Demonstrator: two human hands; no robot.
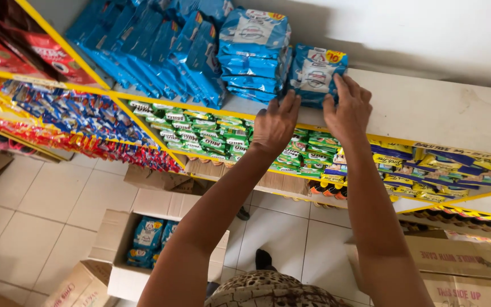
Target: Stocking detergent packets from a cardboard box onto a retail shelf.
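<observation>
Pressing blue packet (315, 74) onto top shelf (450, 108) | left hand (274, 125) and right hand (348, 111) both clamped on it | next, I think: align against neighbouring stack (254, 51)

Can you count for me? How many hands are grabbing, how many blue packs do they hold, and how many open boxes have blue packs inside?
Hands, left hand and right hand: 2
blue pack held between them: 1
open cardboard box with blue packs inside: 1
Total: 4

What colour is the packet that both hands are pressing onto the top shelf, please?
Blue packet with a white panel, seen in the head view.
</observation>
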